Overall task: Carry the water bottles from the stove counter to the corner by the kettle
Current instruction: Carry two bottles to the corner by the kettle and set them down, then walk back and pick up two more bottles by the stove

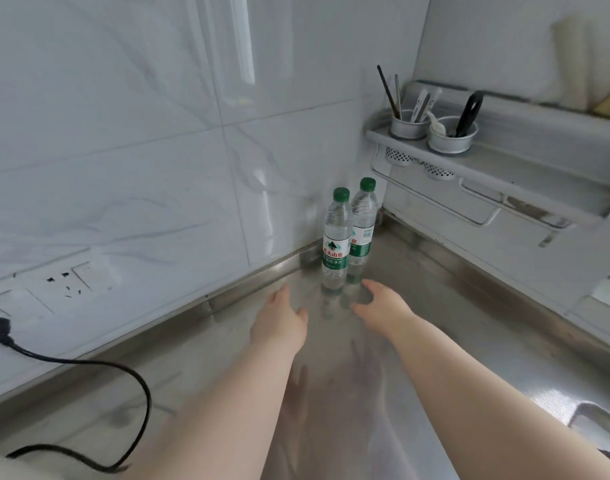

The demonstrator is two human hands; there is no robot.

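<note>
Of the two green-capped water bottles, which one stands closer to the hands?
The left bottle, the one in front. Its whole label shows, and it partly hides the other bottle, which stands behind it to the right.

You have the nearer bottle (336, 233) and the farther bottle (364, 216) upright and side by side in the far corner of the counter (470, 323), close to the left wall. Your left hand (279, 318) and right hand (383, 303) sit just before them, one on each side. A rack (487, 161) with two utensil cups hangs on the right wall above the corner, and a cord (123, 368) trails onto the counter at far left.
</note>
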